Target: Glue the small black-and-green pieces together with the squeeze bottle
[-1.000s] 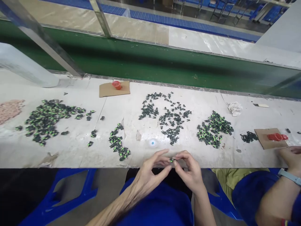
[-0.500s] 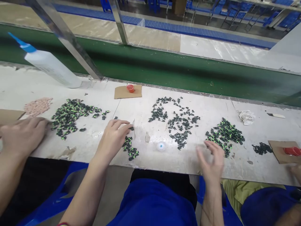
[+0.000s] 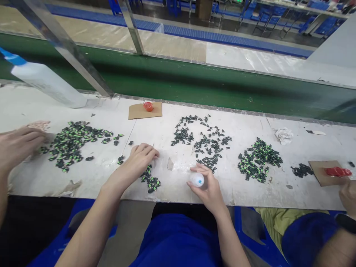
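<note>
My right hand (image 3: 209,189) has its thumb and fingers wrapped round a small white bottle (image 3: 198,180) with a blue tip, standing upright near the table's front edge. My left hand (image 3: 141,159) rests on the table with its fingers curled together; whatever is in them is hidden. Just below its fingers lies a small pile of black and green pieces (image 3: 151,181). Beyond the bottle spread many loose small black pieces (image 3: 210,146). To the right of them sits a heap of black and green pieces (image 3: 260,157).
A red cup (image 3: 148,106) stands on cardboard at the back. Left are a large bottle (image 3: 50,83), another black and green heap (image 3: 75,142) and a co-worker's hand (image 3: 23,142). At right lie crumpled tissue (image 3: 284,136), a blade (image 3: 316,132) and another person's hand (image 3: 349,196).
My right hand has moved left from beside the black and green heap and closed round the small bottle. My left hand's fingers have lowered onto the table. The view has shifted slightly.
</note>
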Demonstrator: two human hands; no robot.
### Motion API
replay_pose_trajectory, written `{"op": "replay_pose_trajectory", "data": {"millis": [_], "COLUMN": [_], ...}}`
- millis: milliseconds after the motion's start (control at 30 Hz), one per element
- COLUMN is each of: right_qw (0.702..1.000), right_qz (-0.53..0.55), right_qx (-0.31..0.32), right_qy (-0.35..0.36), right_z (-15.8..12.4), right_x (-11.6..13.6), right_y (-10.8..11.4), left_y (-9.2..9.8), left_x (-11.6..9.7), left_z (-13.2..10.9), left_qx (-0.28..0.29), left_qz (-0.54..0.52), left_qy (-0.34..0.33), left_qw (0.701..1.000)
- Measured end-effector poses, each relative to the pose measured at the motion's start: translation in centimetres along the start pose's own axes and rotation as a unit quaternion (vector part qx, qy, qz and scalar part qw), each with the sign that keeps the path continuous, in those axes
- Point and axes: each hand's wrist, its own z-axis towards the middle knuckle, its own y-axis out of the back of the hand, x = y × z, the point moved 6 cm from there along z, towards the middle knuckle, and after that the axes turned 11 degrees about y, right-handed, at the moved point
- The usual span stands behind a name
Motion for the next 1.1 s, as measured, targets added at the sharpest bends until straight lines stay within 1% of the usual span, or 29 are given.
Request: {"op": "replay_pose_trajectory", "data": {"millis": [67, 100, 133, 167, 233, 300, 400, 500, 600, 667, 733, 800, 933, 1100], "right_qw": [0.997, 0.993, 0.988, 0.982, 0.966, 0.949, 0.928, 0.924, 0.941, 0.949, 0.952, 0.957, 0.964, 0.967], "right_qz": [0.044, 0.057, 0.068, 0.083, 0.124, 0.165, 0.199, 0.215, 0.173, 0.124, 0.084, 0.058, 0.037, 0.024], "right_qx": [-0.05, -0.084, -0.119, -0.153, -0.21, -0.25, -0.289, -0.285, -0.252, -0.248, -0.245, -0.229, -0.197, -0.179], "right_qy": [-0.039, -0.054, -0.066, -0.074, -0.083, -0.099, -0.126, -0.136, -0.144, -0.152, -0.161, -0.167, -0.173, -0.179], "right_z": [-0.9, -1.4, -1.9, -2.4, -3.0, -3.3, -3.4, -3.1, -2.9, -2.8, -2.6, -2.4, -2.3, -2.2], "right_x": [-0.4, -0.7, -1.0, -1.4, -2.0, -2.6, -3.1, -3.3, -3.1, -2.8, -2.5, -2.3, -2.2, -2.3], "right_y": [1.3, 2.0, 2.7, 3.4, 4.5, 5.2, 5.4, 4.9, 4.0, 3.7, 3.6, 3.4, 3.2, 3.0], "left_y": [-1.0, -1.8, -2.4, -3.1, -4.2, -5.0, -5.2, -4.6, -4.4, -4.6, -4.9, -5.2, -5.7, -5.5], "left_x": [-2.4, -3.8, -5.2, -6.4, -8.4, -9.4, -9.5, -9.0, -8.9, -8.9, -8.7, -8.4, -7.8, -7.8], "left_z": [-0.6, -0.9, -1.2, -1.5, -2.0, -2.4, -2.7, -3.1, -3.5, -3.7, -3.9, -4.0, -4.1, -4.2], "left_qx": [0.019, 0.038, 0.043, 0.049, 0.043, 0.033, 0.008, -0.018, -0.01, -0.007, -0.019, -0.032, -0.036, -0.047], "left_qz": [-0.021, -0.035, -0.051, -0.063, -0.083, -0.102, -0.109, -0.123, -0.161, -0.175, -0.182, -0.194, -0.221, -0.22], "left_qy": [-0.046, -0.066, -0.082, -0.09, -0.088, -0.081, -0.056, -0.047, -0.059, -0.052, -0.036, -0.014, 0.026, 0.019], "left_qw": [0.999, 0.996, 0.994, 0.993, 0.992, 0.991, 0.992, 0.991, 0.985, 0.983, 0.982, 0.98, 0.974, 0.974]}}
